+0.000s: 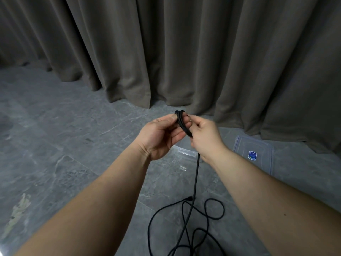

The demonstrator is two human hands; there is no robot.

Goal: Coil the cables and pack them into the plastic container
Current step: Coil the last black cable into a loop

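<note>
A black cable (196, 174) hangs from my hands down to the floor, where its loose length lies in tangled loops (188, 228). Its upper part is wound into a small coil (181, 121) held between both hands. My left hand (162, 137) pinches the coil between thumb and fingers. My right hand (204, 139) grips the coil's lower side and the hanging strand. The clear plastic container (184, 153) sits on the floor below my hands, mostly hidden by them.
A clear plastic lid (252, 154) with a blue sticker lies flat on the grey stone floor (64, 145) to the right. Heavy brown curtains (166, 52) hang across the back.
</note>
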